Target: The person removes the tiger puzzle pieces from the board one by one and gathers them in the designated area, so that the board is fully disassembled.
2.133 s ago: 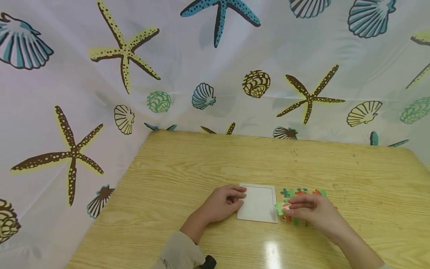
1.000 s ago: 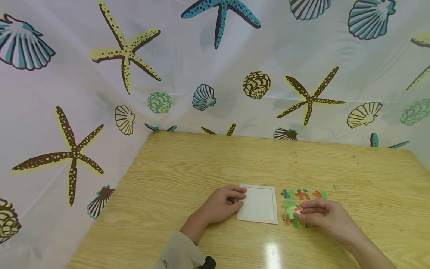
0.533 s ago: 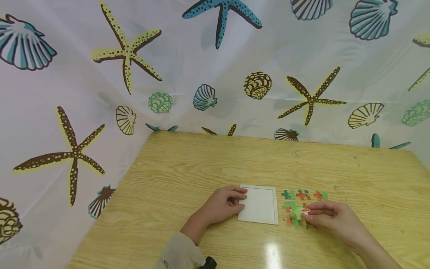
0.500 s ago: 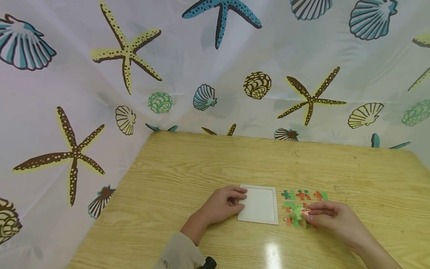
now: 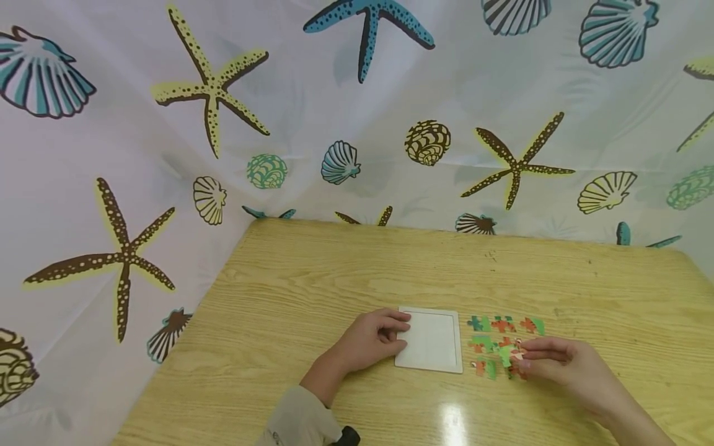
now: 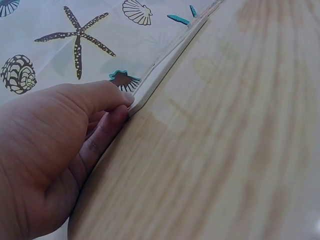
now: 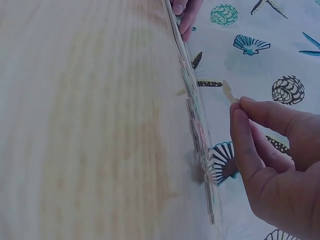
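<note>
In the head view my left hand [image 5: 368, 341] holds the left edge of a square white puzzle tray [image 5: 432, 344] lying flat. Thumb and fingers meet at the tray's edge [image 6: 167, 65] in the left wrist view. My right hand [image 5: 569, 365] pinches a green and pink jigsaw piece [image 5: 506, 354] between thumb and fingertips. The right wrist view shows this piece [image 7: 228, 92] lifted apart from the surface, edge-on. Under and beside it lie several green, red and teal jigsaw pieces [image 5: 483, 368] in rough rows, partly hidden by the right hand.
A wood-grain table [image 5: 312, 279] carries everything. Behind and to the left hangs a white curtain [image 5: 346, 105] printed with shells and starfish. A black band [image 5: 348, 436] sits by the left sleeve [image 5: 304, 415].
My right hand has moved rightward over the rows with the jigsaw piece pinched, uncovering more pieces on the left. My left hand and the tray stay in place.
</note>
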